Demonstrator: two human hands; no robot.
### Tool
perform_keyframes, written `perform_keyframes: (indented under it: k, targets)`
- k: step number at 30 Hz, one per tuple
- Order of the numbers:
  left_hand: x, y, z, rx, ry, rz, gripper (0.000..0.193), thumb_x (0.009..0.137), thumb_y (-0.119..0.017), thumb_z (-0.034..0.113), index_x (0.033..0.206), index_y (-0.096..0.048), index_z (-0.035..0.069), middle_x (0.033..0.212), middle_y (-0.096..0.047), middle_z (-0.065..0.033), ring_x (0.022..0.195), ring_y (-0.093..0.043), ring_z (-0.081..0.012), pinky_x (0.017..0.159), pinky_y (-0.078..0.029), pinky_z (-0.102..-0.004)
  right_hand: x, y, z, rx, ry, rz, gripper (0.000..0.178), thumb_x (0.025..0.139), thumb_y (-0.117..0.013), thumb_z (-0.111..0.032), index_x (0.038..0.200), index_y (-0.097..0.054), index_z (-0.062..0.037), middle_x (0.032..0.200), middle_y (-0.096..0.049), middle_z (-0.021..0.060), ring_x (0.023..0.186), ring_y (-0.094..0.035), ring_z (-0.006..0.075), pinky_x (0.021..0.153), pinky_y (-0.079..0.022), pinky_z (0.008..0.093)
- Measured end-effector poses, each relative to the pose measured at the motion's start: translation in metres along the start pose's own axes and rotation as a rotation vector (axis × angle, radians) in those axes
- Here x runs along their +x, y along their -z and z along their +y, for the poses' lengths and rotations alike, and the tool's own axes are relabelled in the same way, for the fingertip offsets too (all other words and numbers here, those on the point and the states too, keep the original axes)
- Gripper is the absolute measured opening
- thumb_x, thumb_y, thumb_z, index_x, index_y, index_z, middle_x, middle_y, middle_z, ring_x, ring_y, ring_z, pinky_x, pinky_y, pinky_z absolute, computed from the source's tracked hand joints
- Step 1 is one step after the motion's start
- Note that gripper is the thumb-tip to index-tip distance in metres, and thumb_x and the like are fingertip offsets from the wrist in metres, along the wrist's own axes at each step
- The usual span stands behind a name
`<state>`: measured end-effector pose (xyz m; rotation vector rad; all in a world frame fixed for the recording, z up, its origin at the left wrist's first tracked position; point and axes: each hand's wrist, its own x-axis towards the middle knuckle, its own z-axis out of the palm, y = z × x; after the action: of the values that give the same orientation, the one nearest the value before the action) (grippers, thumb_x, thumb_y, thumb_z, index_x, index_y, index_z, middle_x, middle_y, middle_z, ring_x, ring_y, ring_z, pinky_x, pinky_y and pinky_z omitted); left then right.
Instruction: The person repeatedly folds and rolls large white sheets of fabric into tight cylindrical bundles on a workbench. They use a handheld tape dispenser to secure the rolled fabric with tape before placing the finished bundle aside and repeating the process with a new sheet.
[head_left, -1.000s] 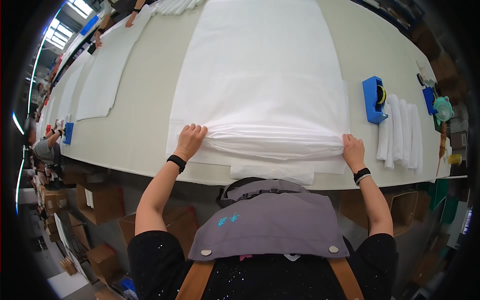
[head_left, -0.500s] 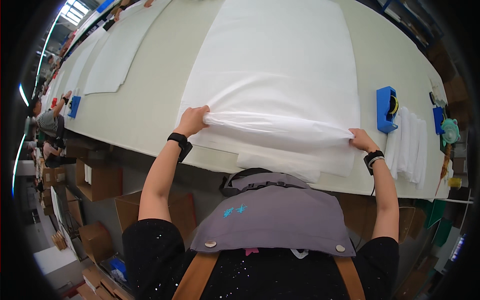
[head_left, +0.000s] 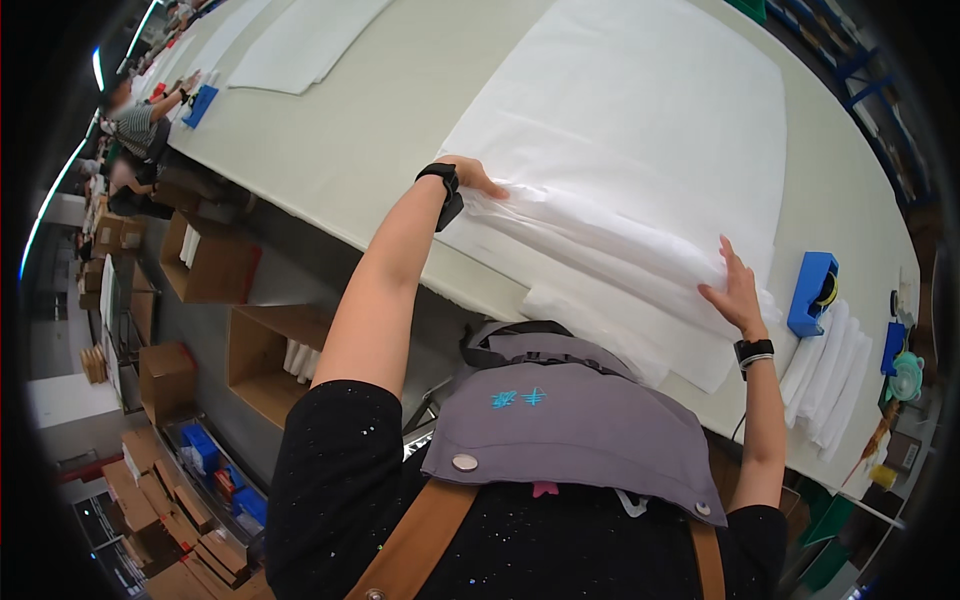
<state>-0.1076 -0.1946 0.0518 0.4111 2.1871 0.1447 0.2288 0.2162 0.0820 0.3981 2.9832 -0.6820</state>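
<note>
A large sheet of thin white material lies across the table, its near part gathered into a loose crosswise fold. At the fold's left end, my left hand rests on the material with its fingers stretched out; some fingers are partly hidden. My right hand is over the fold's right end, fingers spread and thumb apart, holding nothing. Closer to me, a flattened folded white piece lies along the table's front edge, partly under the sheet.
To the right stand a blue tape dispenser and several white rolls. More white sheets lie at the far left, where another person works. Cardboard boxes are on the floor at left, below the table edge.
My right hand has let go of the fold and spread its fingers. The left hand has loosened its grip. The fold is less taut, and the whole view has turned.
</note>
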Motion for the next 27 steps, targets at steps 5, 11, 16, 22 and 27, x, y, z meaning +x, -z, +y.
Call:
perform_keyframes:
  k: [5,11,16,22,27]
  targets:
    - [-0.008,0.006,0.013,0.071,0.0,0.008,0.075,0.067,-0.072,0.067,0.111,-0.071,0.007,0.115,-0.067,-0.0129,0.1,-0.064,-0.0246,0.085,-0.048,-0.0351,0.038,-0.063,-0.116,-0.22,0.251,0.099,0.095,0.072,-0.075,-0.053,0.151,-0.029,-0.0246,0.145,-0.041,0.0138,0.136,-0.034,0.0375,0.108,-0.022,0.0658]
    - [-0.021,0.02,-0.017,-0.605,-0.065,0.025,0.102,0.072,-0.054,0.082,0.139,-0.046,0.006,0.125,-0.055,-0.0189,0.109,-0.058,-0.0295,0.085,-0.052,-0.0349,0.08,-0.141,-0.19,-0.175,0.166,0.021,0.076,0.089,-0.05,-0.063,0.151,-0.027,-0.0269,0.152,-0.03,0.0149,0.142,-0.024,0.0376,0.105,-0.022,0.0705]
    - [-0.028,-0.043,-0.055,-1.14,-0.317,0.224,0.099,0.082,-0.072,0.05,0.151,-0.016,0.008,0.131,-0.05,-0.0149,0.104,-0.058,-0.0182,0.082,-0.048,-0.026,0.081,-0.157,-0.183,-0.167,0.126,0.044,0.069,0.093,-0.044,-0.061,0.151,-0.028,-0.0262,0.154,-0.026,0.0136,0.144,-0.019,0.0358,0.105,-0.019,0.0717]
    - [-0.003,-0.109,-0.047,-1.083,-0.251,0.872,0.076,0.077,-0.08,0.027,0.135,-0.041,-0.002,0.107,-0.062,-0.0149,0.087,-0.061,-0.0192,0.076,-0.053,-0.0318,0.079,-0.161,-0.188,-0.208,0.127,0.038,0.069,0.094,-0.044,-0.059,0.151,-0.027,-0.0244,0.156,-0.024,0.0115,0.145,-0.017,0.034,0.106,-0.017,0.0724]
    - [-0.035,-0.111,-0.049,-1.624,-0.085,0.983,0.044,0.09,-0.068,0.033,0.108,-0.052,-0.004,0.09,-0.063,-0.0101,0.068,-0.06,-0.0129,0.056,-0.054,-0.0242,0.08,-0.159,-0.181,-0.181,0.097,0.047,0.068,0.094,-0.046,-0.057,0.151,-0.027,-0.024,0.156,-0.024,0.0106,0.146,-0.016,0.0337,0.106,-0.016,0.0726]
